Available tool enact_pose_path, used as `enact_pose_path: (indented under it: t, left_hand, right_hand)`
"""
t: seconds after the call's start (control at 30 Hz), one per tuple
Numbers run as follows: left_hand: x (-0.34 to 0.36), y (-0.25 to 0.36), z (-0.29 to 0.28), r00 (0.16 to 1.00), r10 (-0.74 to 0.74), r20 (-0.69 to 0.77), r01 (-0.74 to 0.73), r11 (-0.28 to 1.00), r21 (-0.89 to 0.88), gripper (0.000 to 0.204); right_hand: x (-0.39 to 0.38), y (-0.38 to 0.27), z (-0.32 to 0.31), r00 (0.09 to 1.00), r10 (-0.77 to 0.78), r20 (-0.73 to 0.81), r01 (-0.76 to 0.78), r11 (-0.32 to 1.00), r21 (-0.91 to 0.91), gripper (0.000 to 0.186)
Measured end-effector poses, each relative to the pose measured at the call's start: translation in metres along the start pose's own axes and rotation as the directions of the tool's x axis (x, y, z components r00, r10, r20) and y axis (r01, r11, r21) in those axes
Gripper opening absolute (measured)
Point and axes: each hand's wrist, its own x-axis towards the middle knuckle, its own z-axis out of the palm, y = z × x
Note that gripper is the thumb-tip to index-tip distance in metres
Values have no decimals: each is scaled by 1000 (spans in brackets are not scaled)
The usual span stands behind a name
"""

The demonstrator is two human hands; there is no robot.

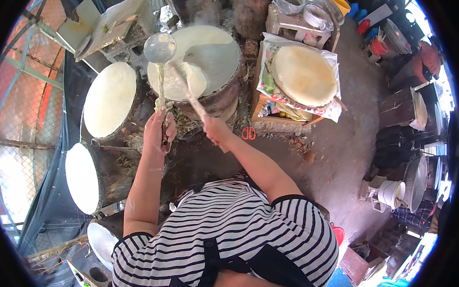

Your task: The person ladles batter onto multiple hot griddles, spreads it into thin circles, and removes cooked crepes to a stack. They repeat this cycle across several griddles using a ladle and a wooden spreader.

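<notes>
A long-handled ladle (160,47) is in my left hand (158,131), whose fingers close around the handle. Pale batter coats the handle, and the bowl hovers above the far-left edge of a round griddle (220,59). My right hand (217,131) grips a flat wooden stick (191,95) whose far end reaches over the griddle's near-left part. Pale batter (196,80) lies there in a thick patch, and a thinner layer covers the far side. Grey bare metal shows on the right of the griddle.
More round griddles with white sheets (109,100) stand on drums along the left. Right of mine, a stack of flat round pancakes (303,75) tops a wooden cabinet (286,122). Red-handled scissors (248,133) hang near it. Another person (427,62) is at the far right.
</notes>
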Motion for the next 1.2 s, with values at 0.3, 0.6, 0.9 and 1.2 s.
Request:
enact_pose_path:
  t: [0.3, 0.6, 0.9, 1.2]
  left_hand:
    - [12, -13, 26, 999, -8, 33, 8, 1000, -7, 27]
    - [19, -22, 44, 999, -8, -32, 6, 999, -33, 25]
    - [31, -37, 67, 993, -13, -121, 4, 997, -75, 27]
    - [35, -44, 77, 983, 17, -181, -38, 993, -115, 28]
  right_hand:
    - [-26, -24, -78, 991, 116, 73, -129, 971, 201, 50]
    - [-5, -22, -114, 993, -101, 56, 114, 938, -327, 49]
    - [-8, -35, -133, 981, 102, 168, -73, 983, -168, 55]
    - [43, -62, -191, 994, -81, 70, 102, 910, -401, 53]
